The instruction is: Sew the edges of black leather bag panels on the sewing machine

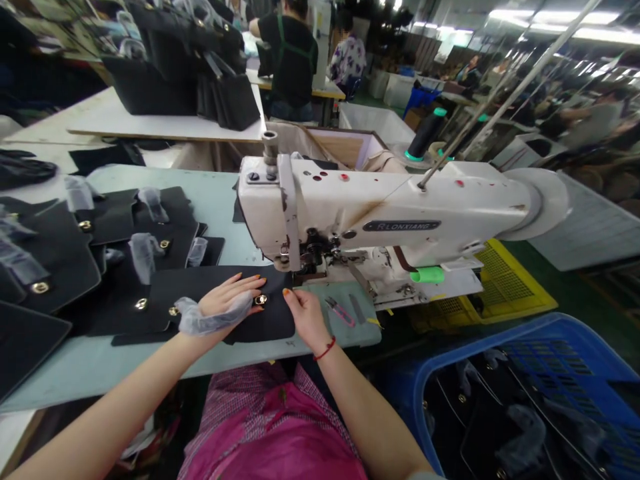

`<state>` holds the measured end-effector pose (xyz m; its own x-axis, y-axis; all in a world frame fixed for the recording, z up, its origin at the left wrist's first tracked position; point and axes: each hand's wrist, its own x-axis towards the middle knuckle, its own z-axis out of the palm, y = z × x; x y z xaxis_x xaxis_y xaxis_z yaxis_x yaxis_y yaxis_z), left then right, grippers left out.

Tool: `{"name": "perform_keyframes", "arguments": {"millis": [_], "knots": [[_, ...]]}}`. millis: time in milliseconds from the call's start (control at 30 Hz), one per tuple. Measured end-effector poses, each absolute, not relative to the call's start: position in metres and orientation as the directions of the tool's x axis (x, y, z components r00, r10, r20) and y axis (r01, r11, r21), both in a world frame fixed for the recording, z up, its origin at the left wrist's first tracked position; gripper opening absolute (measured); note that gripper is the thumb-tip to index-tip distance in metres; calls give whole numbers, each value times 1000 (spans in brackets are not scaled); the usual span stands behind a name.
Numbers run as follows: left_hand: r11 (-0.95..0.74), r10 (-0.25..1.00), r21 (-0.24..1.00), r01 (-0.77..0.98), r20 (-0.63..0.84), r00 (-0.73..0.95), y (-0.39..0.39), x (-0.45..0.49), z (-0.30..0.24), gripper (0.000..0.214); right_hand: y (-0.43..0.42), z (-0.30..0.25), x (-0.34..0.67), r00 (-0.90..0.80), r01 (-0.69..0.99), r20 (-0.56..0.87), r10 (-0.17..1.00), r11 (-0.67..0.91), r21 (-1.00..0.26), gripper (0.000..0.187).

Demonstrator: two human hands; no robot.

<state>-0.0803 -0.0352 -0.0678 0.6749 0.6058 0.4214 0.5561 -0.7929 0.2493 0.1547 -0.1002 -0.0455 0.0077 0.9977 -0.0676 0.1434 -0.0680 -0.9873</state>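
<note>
Left hand (225, 300) and right hand (306, 319) lie open, pressing a black leather panel (274, 321) onto the surface (100, 373). A white sewing machine (380, 213) stands just beside.

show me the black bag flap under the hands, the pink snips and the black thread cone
black bag flap (190, 287), head view, on its bare surface left of the hands
pink snips (343, 313), head view, on the pink handles
black thread cone (425, 133), head view, on the wound thread

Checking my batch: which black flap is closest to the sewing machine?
The flap under the left hand and right hand, beside the machine; the other flaps lie further left.
</note>
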Motion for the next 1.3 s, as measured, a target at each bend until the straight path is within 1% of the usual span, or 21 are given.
{"name": "perform_keyframes", "arguments": {"millis": [100,200,300,400,567,700,800,1000,1067,1200,1300], "knots": [[-777,626,280,563,437,646,-41,-78,-71,25,-100,-44,156,12,187,-65,998,-66,-980,48],[-766,642,304,566,416,645,-45,-78,-74,27,-99,-41,158,15,218,-63,998,-65,-974,48],[-721,693,351,597,364,622,-44,-78,-78,30,-96,-40,158,19,215,-66,998,-68,-974,49],[-668,744,390,634,350,569,-41,-76,-79,31,-93,-42,158,16,213,-66,998,-68,-975,49],[-667,744,396,631,400,535,-39,-68,-66,37,-85,-46,158,6,211,-58,998,-58,-976,48],[-668,744,408,623,405,532,-42,-62,-48,35,-78,-44,159,0,218,-62,998,-60,-974,49],[-658,752,429,619,409,516,-41,-59,-39,38,-74,-40,160,-6,241,-52,999,-49,-969,50],[-664,746,446,600,436,502,-34,-57,-34,38,-80,-35,164,-21,285,-7,1000,-1,-959,51],[-658,753,448,605,418,508,-34,-57,-33,38,-89,-37,168,-36,252,-41,999,-31,-967,49],[-618,786,436,654,345,513,-35,-59,-30,46,-112,-42,173,-138,40,-218,966,-215,-976,40],[-569,822,432,700,266,504,-35,-62,-27,50,-123,-41,174,-174,-50,-246,954,-258,-965,41]]}}
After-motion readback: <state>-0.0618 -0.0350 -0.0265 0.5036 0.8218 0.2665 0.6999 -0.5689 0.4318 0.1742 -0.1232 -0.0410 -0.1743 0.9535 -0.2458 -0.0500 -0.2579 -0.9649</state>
